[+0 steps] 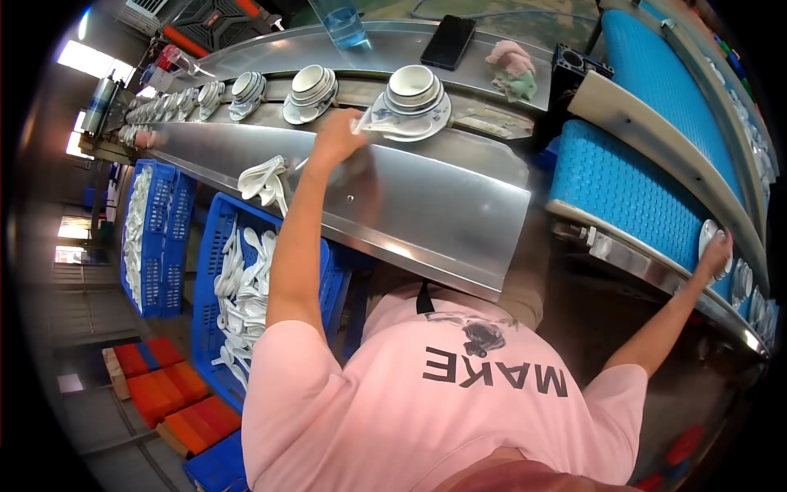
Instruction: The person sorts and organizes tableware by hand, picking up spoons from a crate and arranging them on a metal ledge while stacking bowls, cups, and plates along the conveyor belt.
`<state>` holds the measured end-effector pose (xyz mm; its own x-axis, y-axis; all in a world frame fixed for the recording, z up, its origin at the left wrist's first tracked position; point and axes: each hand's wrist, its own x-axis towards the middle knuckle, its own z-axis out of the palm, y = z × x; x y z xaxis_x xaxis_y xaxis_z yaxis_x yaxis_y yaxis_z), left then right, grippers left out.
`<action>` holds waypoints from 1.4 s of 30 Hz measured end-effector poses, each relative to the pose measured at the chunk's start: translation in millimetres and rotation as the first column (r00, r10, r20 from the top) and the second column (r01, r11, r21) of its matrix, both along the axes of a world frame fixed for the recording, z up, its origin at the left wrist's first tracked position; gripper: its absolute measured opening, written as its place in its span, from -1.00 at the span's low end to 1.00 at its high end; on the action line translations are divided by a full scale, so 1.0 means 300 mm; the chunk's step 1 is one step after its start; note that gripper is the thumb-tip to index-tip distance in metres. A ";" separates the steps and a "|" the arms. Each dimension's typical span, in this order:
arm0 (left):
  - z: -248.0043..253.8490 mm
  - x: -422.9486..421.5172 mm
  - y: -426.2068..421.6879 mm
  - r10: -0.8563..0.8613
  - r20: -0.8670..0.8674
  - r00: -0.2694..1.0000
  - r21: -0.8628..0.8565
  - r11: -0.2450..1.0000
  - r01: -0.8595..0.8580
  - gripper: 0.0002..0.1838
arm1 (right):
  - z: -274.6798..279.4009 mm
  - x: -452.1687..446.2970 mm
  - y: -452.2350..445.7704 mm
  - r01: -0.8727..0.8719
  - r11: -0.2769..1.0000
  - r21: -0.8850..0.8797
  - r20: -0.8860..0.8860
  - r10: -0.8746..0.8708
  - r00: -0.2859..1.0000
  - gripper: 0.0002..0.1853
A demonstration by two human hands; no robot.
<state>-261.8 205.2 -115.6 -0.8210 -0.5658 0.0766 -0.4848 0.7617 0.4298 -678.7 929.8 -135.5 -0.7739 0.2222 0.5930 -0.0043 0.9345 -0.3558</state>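
Observation:
My left hand (pixel 338 138) is closed on the handle of a white soup spoon (pixel 402 128), whose bowl end lies over the rim of a patterned saucer (pixel 438 123). On that saucer sits a small stack of white bowls (pixel 412 84). Below my left wrist, several white spoons (pixel 264 180) lie in a pile on the steel ledge (pixel 434 213). Far to the right, my right hand (pixel 716 254) grips a white dish (pixel 707 236) at the edge of the blue conveyor belt (pixel 631 193). Its fingers partly hide the dish, so its exact shape is unclear.
More dish sets (pixel 310 92) stand in a row along the line. A blue crate (pixel 205 287) full of spoons is beside my left arm. A phone (pixel 448 41), a cloth (pixel 512 67) and a water container (pixel 340 25) lie or stand on the back counter.

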 end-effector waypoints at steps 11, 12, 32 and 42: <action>0.031 0.267 0.075 0.273 -0.169 0.947 0.081 0.962 -0.263 -0.60 | -0.187 -0.339 0.650 0.294 0.805 -0.515 0.701 0.198 0.686 -0.24; 0.004 0.271 0.099 0.186 -0.221 0.957 0.008 0.982 -0.189 -0.62 | -0.057 -0.179 0.435 0.266 0.719 -0.643 0.649 0.327 0.687 -0.23; -0.050 0.118 0.281 0.040 -0.321 0.946 -0.173 0.980 -0.100 -0.79 | -0.028 0.508 -1.685 -0.789 0.290 -0.543 0.186 0.957 0.223 -0.61; -0.108 -0.078 0.239 0.082 -0.411 0.908 -0.225 0.956 -0.188 -0.72 | 0.055 0.447 -1.276 -0.699 0.348 -0.624 0.035 0.907 0.420 -0.70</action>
